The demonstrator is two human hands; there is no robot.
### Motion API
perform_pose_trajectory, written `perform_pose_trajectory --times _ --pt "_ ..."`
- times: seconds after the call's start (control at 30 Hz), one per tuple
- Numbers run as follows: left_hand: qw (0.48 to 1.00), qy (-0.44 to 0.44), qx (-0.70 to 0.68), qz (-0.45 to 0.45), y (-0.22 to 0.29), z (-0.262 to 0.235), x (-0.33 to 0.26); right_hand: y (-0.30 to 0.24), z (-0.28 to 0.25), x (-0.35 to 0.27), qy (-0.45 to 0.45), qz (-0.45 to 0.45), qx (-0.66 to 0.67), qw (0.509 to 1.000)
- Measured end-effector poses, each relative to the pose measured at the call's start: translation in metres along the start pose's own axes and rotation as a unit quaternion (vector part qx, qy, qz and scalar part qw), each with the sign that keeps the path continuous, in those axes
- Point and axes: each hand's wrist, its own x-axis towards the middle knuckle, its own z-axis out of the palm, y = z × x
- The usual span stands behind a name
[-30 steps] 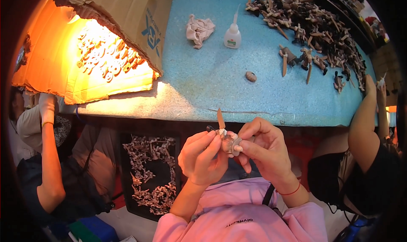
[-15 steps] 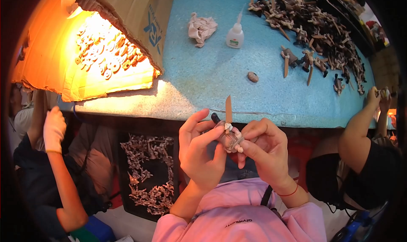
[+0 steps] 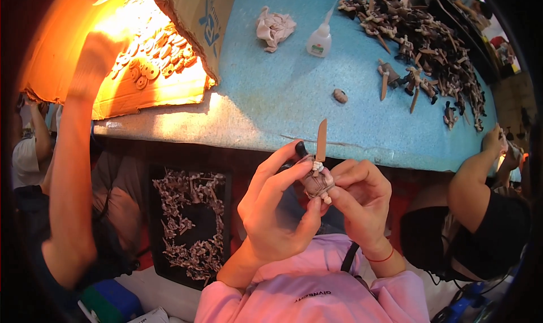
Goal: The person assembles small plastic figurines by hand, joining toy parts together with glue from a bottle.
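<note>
A small toy figurine point(image 3: 317, 182) with a grey-brown body, pale arms and a black foot is held between my two hands, just off the table's near edge. Its brown sword blade point(image 3: 321, 141) points upward and away from me. My left hand point(image 3: 277, 201) grips the figurine's body from the left, fingers curved along it. From the other side, my right hand point(image 3: 362, 201) pinches it near the pale arm. A small brownish oval piece point(image 3: 340, 95) lies on the table beyond my hands, and farther back stands a white glue bottle point(image 3: 319, 42) with a long thin nozzle.
A heap of similar figurines point(image 3: 435, 51) covers the table's point(image 3: 266, 97) back right. A crumpled pale cloth point(image 3: 275, 28) lies behind. At left, a co-worker's arm point(image 3: 73, 170) reaches into a lit cardboard box point(image 3: 153, 107) of round pieces. A black tray point(image 3: 184, 207) of small parts sits below.
My hands and the figurine have shifted slightly right, and the figurine is tilted a little differently. The co-worker's arm at left has swung up into the lit box.
</note>
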Motion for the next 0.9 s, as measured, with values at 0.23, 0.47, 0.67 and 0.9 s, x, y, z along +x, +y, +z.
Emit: perform_pose_trajectory --times 0.23,0.47,0.67,0.9 --pt "1.0 -0.018 0.016 0.009 0.003 -0.002 0.002 -0.003 0.001 -0.001 0.002 0.013 0.017 1.0" --pt "0.999 -0.033 0.025 0.016 0.006 0.0 0.003 -0.018 -0.01 0.003 -0.051 -0.02 -0.143 0.988" --pt "0.997 -0.073 0.04 0.003 0.008 0.002 0.004 -0.043 -0.007 0.003 -0.008 0.031 -0.213 0.976" --pt "0.985 -0.139 0.091 0.043 0.015 0.006 0.009 -0.06 -0.026 0.018 -0.121 0.132 -0.217 0.96"
